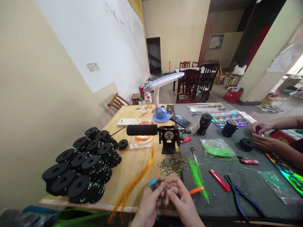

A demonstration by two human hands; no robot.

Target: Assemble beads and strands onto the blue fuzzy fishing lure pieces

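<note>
My left hand and my right hand meet at the table's front edge, fingertips pinched close together. Thin strand-like bits show between them, but what they hold is too small to make out. A small bright blue cluster sits at my left index finger. Just beyond my fingers lies a pile of dark brass-coloured small parts, with tiny coloured beads beside it. An orange stick-like item pokes out to the right of my right hand. Orange strands hang over the edge on the left.
Black foam spools are stacked at left. A hand-cranked winder carries black foam discs, with a blue lamp behind. Green strands, a red lighter and pliers lie right. A co-worker's hands work far right.
</note>
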